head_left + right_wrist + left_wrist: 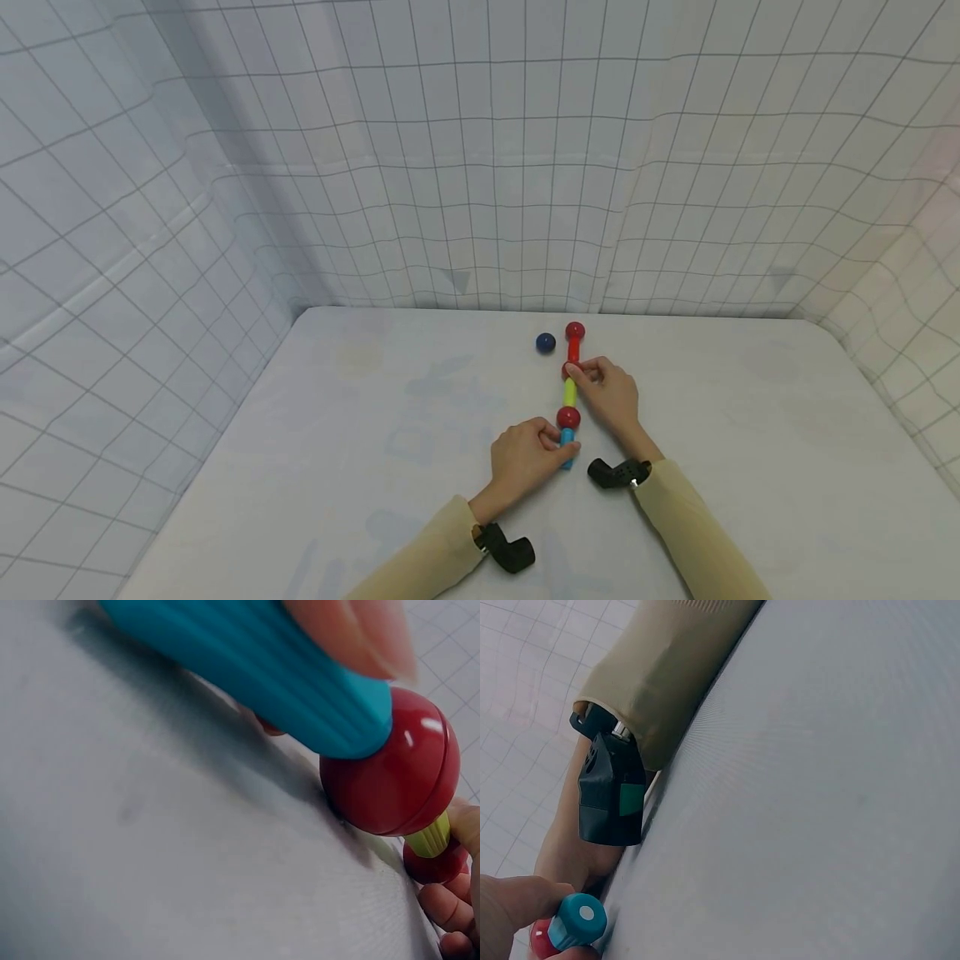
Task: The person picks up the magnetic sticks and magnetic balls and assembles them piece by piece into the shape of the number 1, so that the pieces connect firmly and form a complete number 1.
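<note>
A chain of ribbed rods and balls runs away from me on the table. At its near end is a blue rod (567,437), which my left hand (525,457) pinches between thumb and fingers. Beyond it come a red ball (568,417), a yellow-green rod (570,392) and a second red ball (567,369), partly covered by fingers. My right hand (611,396) pinches that second ball. Past it, a red rod (573,348) joins a third red ball (575,331). In the left wrist view, the blue rod (581,919) shows its end face.
A dark blue ball (546,342) lies loose, left of the chain's far end. The white table (337,458) is bounded by hanging grid-patterned sheets (487,167) at the back and sides. Black wrist cameras (510,550) are strapped at both sleeves.
</note>
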